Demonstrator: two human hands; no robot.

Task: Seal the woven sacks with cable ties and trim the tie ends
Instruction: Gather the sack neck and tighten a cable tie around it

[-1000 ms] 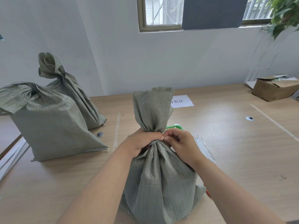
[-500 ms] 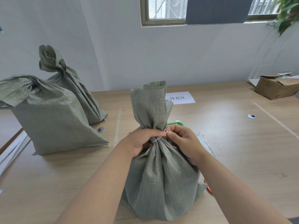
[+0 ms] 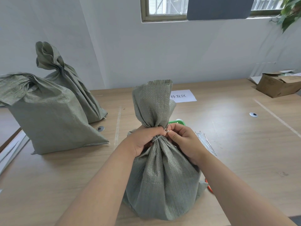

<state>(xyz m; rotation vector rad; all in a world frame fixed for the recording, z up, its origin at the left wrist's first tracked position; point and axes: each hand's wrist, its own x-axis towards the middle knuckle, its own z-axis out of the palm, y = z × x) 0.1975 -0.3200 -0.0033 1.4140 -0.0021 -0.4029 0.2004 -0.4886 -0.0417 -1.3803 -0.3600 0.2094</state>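
Clenching the gathered neck of the upright grey-green woven plastic sack (image 3: pixel 162 176) on the wooden table (image 3: pixel 236 152), the left hand (image 3: pixel 143 139) holds it bunched; the right hand (image 3: pixel 184 141) pinches the pale plastic cable tie (image 3: pixel 157 139), likely for tightening.

Matt woven green sack (image 3: pixel 160 176), smooth pale wood-grain table (image 3: pixel 244 152), white paper label (image 3: pixel 183 95)

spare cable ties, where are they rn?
Head view: the spare cable ties lie bundled on the table, right of the centre sack, just beyond the right hand that pinches the fitted tie at its neck.
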